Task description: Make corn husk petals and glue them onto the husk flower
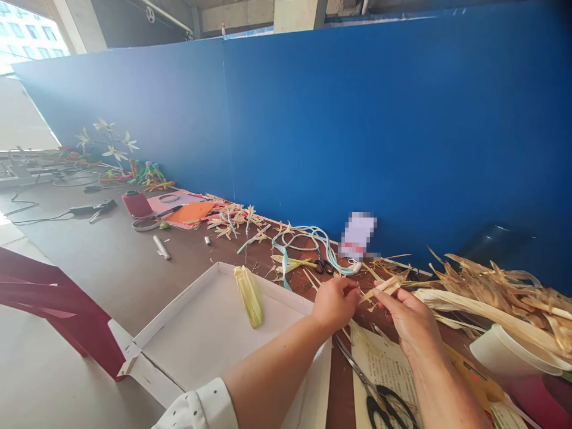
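My right hand (413,319) pinches a pale dried corn husk strip (388,288) between thumb and fingers. Close by on its left, my left hand (337,302) is closed, fingertips together near the strip's end; whatever it grips is too small to make out. Below both hands, long scissors (364,376) with black handles lie partly over a printed sheet (391,357). A greenish-yellow piece of husk (249,298) rests in a shallow white cardboard tray (187,351) to the left. At the right is a heap of dry corn husks (496,292).
A pale cup (513,351) stands at the lower right. Along the blue partition (357,119) lie a light-blue cord (308,232), small black scissors (324,266), husk flowers (248,219), orange paper (192,213) and a red spool (136,204). A white marker-like stick (161,247) lies nearer.
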`<control>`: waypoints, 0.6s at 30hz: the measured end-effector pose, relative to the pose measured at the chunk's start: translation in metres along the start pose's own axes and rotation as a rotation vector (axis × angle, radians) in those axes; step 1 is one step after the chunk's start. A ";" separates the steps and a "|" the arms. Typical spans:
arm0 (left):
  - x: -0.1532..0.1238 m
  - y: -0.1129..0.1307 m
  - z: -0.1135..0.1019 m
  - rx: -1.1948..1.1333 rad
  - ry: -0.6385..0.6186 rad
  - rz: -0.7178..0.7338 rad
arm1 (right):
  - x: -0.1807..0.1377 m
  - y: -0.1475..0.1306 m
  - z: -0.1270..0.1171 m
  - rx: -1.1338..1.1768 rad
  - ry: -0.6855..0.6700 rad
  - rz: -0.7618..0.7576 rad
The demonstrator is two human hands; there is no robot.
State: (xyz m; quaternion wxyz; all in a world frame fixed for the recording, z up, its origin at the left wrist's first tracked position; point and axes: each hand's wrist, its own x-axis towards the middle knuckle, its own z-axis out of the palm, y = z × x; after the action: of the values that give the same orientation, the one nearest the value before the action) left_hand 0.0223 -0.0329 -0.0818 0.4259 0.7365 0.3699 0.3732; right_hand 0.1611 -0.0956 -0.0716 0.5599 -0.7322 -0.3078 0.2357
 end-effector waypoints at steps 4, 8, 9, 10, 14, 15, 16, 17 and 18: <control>0.007 -0.005 -0.001 -0.235 -0.156 -0.185 | -0.005 -0.007 0.000 0.000 -0.086 -0.032; 0.013 -0.008 -0.002 -0.415 -0.254 -0.271 | -0.010 -0.012 0.004 0.047 -0.156 -0.077; 0.013 -0.007 -0.003 -0.438 -0.273 -0.279 | -0.011 -0.012 0.005 0.060 -0.177 -0.081; 0.014 -0.006 -0.004 -0.452 -0.289 -0.288 | -0.010 -0.012 0.006 0.073 -0.199 -0.078; 0.013 -0.003 -0.007 -0.480 -0.326 -0.287 | -0.007 -0.008 0.008 0.126 -0.250 -0.038; 0.012 -0.002 -0.007 -0.487 -0.327 -0.286 | -0.006 -0.007 0.008 0.130 -0.251 -0.031; 0.012 -0.002 -0.007 -0.493 -0.324 -0.288 | -0.005 -0.006 0.007 0.129 -0.247 -0.025; 0.012 -0.003 -0.007 -0.496 -0.321 -0.290 | -0.005 -0.005 0.007 0.125 -0.243 -0.019; 0.012 -0.003 -0.007 -0.497 -0.320 -0.291 | -0.005 -0.005 0.006 0.120 -0.239 -0.015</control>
State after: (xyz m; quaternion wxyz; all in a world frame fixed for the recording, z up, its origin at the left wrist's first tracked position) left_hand 0.0207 -0.0189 -0.0794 0.6942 0.5988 0.2970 0.2670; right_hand 0.1527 -0.0939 -0.0684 0.5638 -0.6617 -0.3631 0.3354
